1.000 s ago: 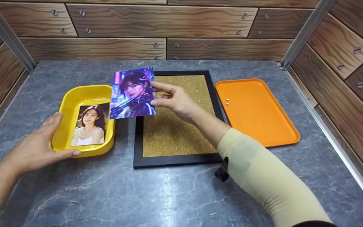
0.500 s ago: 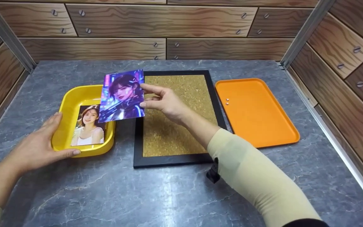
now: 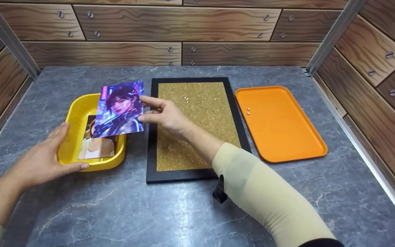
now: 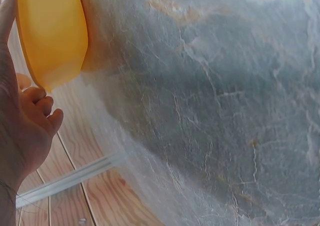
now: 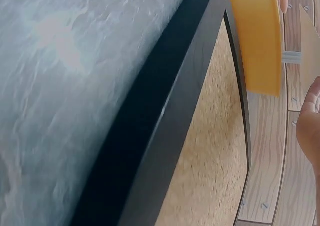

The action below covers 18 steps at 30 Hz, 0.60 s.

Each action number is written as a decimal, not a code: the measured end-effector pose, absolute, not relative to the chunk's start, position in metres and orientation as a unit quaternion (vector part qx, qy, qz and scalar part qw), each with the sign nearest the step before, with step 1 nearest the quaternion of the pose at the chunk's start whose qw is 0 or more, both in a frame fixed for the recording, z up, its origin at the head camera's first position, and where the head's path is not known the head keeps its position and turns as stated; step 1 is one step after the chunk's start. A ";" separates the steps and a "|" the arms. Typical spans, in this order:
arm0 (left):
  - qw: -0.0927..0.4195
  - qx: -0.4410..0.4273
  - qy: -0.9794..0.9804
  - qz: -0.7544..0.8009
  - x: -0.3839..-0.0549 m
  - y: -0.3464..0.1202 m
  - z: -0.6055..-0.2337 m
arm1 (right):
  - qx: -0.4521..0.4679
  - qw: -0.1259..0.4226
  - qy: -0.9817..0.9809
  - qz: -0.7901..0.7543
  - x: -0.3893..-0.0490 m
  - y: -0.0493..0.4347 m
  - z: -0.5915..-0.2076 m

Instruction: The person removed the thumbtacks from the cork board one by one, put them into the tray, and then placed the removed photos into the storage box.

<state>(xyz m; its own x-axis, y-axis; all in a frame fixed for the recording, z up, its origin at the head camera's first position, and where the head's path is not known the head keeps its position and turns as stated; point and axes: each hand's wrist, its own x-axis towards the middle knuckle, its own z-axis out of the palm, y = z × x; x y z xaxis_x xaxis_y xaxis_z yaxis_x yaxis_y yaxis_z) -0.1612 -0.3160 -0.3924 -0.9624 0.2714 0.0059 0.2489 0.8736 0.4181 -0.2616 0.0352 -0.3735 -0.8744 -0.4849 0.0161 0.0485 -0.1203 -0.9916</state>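
Observation:
My right hand (image 3: 170, 116) pinches the right edge of a purple and blue photo print (image 3: 119, 109) of a dark-haired figure with a gun. Held up and slightly tilted, the print overlaps the right part of a yellow plastic box (image 3: 68, 145) in the head view. Around the box's near left corner my left hand (image 3: 43, 157) holds on, thumb along the near rim and fingers at the left side. Inside the box lies a second photo print (image 3: 98, 149) showing a white top; the held print hides its upper part. The box's outer wall also shows in the left wrist view.
A black frame (image 3: 152, 137) with a corkboard face (image 3: 183, 151) lies mid-table under my right forearm. Small shiny bits (image 3: 186, 98) sit on the cork. To the right is an orange tray (image 3: 283, 127) with two tiny silvery pieces (image 3: 248, 111) near its left edge. Wood-patterned walls surround the table.
My right hand has carried the purple print leftward and a little down, from beside the box to over it, covering more of the print inside. My left hand has stayed on the box.

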 end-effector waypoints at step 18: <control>0.044 0.128 0.968 0.212 -0.167 -0.310 -0.391 | -0.163 0.178 0.666 -0.706 -0.260 0.013 -0.383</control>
<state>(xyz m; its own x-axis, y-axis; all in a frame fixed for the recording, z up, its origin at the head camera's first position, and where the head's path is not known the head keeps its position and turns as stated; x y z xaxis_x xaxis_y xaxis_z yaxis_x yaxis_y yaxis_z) -0.1667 -0.3105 -0.3908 -0.9631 0.2674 -0.0316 0.2297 0.8773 0.4214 -0.2597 0.0129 -0.3828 -0.8833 -0.4687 -0.0067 0.0345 -0.0506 -0.9981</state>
